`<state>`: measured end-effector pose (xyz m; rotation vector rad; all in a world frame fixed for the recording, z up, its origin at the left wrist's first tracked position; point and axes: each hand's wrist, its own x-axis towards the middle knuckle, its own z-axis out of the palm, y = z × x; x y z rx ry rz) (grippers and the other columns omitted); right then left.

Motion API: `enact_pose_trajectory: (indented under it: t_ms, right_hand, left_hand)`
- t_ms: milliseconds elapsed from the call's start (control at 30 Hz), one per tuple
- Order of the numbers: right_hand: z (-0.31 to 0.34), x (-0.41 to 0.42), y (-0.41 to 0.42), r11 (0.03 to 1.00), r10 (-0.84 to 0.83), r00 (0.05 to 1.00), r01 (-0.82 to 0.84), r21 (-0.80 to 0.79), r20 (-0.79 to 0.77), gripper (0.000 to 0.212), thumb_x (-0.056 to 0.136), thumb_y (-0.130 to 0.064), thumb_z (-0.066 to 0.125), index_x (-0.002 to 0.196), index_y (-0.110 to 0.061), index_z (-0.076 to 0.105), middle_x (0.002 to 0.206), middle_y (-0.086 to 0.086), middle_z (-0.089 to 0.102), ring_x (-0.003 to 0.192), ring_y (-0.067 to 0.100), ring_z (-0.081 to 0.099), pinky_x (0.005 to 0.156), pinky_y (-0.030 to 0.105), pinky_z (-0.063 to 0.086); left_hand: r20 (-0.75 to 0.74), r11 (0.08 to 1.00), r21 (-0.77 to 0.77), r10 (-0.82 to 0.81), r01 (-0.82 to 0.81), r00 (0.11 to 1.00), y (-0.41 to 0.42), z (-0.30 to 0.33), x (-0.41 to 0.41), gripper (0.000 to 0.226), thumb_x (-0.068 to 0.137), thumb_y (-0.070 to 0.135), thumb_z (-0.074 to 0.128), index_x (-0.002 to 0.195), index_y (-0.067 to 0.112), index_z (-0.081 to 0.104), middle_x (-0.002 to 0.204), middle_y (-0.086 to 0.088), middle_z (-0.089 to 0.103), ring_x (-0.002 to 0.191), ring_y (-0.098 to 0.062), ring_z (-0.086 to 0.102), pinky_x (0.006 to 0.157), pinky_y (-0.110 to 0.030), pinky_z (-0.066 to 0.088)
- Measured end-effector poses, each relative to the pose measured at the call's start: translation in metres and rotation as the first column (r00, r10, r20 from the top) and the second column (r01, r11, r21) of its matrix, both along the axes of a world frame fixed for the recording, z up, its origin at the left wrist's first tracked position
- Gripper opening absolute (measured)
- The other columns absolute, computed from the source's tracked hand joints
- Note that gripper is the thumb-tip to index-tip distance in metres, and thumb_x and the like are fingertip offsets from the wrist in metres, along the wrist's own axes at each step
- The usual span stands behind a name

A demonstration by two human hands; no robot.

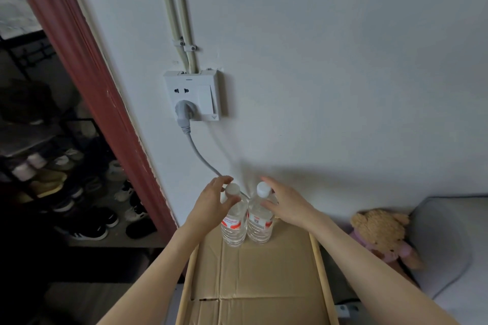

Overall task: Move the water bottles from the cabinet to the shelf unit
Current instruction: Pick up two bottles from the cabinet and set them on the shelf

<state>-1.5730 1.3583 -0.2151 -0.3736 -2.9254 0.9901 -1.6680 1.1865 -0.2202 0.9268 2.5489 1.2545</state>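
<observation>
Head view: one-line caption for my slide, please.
Left hand and right hand reaching two upright water bottles on cardboard.

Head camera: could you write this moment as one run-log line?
left hand: grips left bottle neck | right hand: on right bottle | bottles: upright, side by side on cardboard

The red-and-white labels on both water bottles (pixel 247 219) are too blurred to read

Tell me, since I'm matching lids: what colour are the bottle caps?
White, both the left cap and the right cap, seen in the head view.
</observation>
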Motion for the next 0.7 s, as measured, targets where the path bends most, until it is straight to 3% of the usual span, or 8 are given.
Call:
enact_pose_trajectory:
  t_ms: [133, 267, 433, 500, 567, 633, 700]
  right_hand:
    - [-0.004, -0.001, -0.002, 0.993, -0.104, 0.989, 0.110, 0.053, -0.105, 0.032, 0.080, -0.032, 0.065, 0.107, -0.019, 0.051, 0.105, -0.001, 0.060, 0.095, 0.021, 0.056, 0.074, 0.031, 0.042]
    - [-0.019, 0.000, -0.014, 0.974, -0.201, 0.958, 0.218, 0.063, -0.203, 0.040, 0.079, -0.044, 0.064, 0.107, -0.020, 0.049, 0.105, -0.003, 0.056, 0.093, 0.017, 0.054, 0.070, 0.031, 0.043]
    - [-0.031, 0.007, -0.021, 0.945, -0.302, 0.913, 0.324, 0.037, -0.273, 0.042, 0.078, -0.050, 0.062, 0.102, -0.017, 0.050, 0.094, -0.008, 0.048, 0.082, 0.009, 0.047, 0.061, 0.023, 0.035]
    - [-0.039, 0.010, -0.020, 0.948, -0.316, 0.917, 0.311, -0.059, -0.244, 0.050, 0.074, -0.056, 0.062, 0.106, -0.020, 0.048, 0.100, -0.007, 0.050, 0.084, 0.008, 0.050, 0.065, 0.022, 0.043]
    - [-0.054, 0.018, -0.017, 0.938, -0.306, 0.941, 0.271, -0.216, -0.147, 0.072, 0.066, -0.065, 0.062, 0.122, -0.025, 0.041, 0.116, -0.008, 0.049, 0.098, 0.009, 0.053, 0.082, 0.030, 0.050]
    - [-0.073, 0.026, -0.015, 0.934, -0.266, 0.963, 0.247, -0.259, -0.043, 0.089, 0.061, -0.070, 0.062, 0.135, -0.029, 0.031, 0.128, -0.012, 0.047, 0.113, 0.008, 0.051, 0.095, 0.032, 0.047]
    - [-0.086, 0.031, -0.015, 0.933, -0.228, 0.973, 0.225, -0.279, 0.022, 0.071, 0.066, -0.061, 0.067, 0.127, -0.036, 0.039, 0.122, -0.018, 0.054, 0.112, -0.001, 0.052, 0.091, 0.019, 0.046]
  left_hand:
    - [0.024, 0.999, 0.028, 0.042, -0.042, 0.999, -0.001, -0.001, 0.001, 0.030, 0.078, 0.026, 0.069, 0.105, 0.018, 0.057, 0.097, 0.002, 0.066, 0.097, -0.013, 0.059, 0.083, -0.029, 0.047]
    - [0.012, 0.991, 0.086, 0.101, -0.102, 0.995, 0.002, -0.006, 0.008, 0.030, 0.076, 0.032, 0.069, 0.101, 0.022, 0.056, 0.097, 0.005, 0.062, 0.092, -0.012, 0.055, 0.080, -0.034, 0.049]
    - [0.086, 0.979, 0.170, 0.094, -0.108, 0.992, -0.003, -0.024, 0.016, 0.054, 0.075, 0.025, 0.071, 0.124, 0.025, 0.047, 0.109, 0.007, 0.051, 0.102, -0.011, 0.048, 0.086, -0.024, 0.039]
    - [0.122, 0.977, 0.180, 0.098, -0.119, 0.988, -0.007, -0.033, 0.018, 0.070, 0.074, 0.023, 0.073, 0.133, 0.026, 0.037, 0.116, 0.007, 0.045, 0.108, -0.010, 0.044, 0.090, -0.026, 0.037]
    - [0.209, 0.978, 0.158, 0.104, -0.138, 0.972, -0.013, -0.046, 0.020, 0.084, 0.071, 0.024, 0.075, 0.139, 0.024, 0.027, 0.123, 0.006, 0.039, 0.114, -0.010, 0.042, 0.096, -0.028, 0.036]
    - [0.260, 0.989, 0.077, 0.101, -0.125, 0.960, -0.021, -0.061, 0.022, 0.087, 0.072, 0.028, 0.075, 0.140, 0.029, 0.022, 0.130, 0.004, 0.039, 0.122, -0.014, 0.041, 0.103, -0.036, 0.035]
    - [0.268, 0.996, -0.011, 0.091, -0.091, 0.959, -0.026, -0.080, 0.023, 0.082, 0.073, 0.039, 0.071, 0.139, 0.041, 0.021, 0.135, 0.008, 0.042, 0.126, -0.016, 0.039, 0.105, -0.045, 0.035]
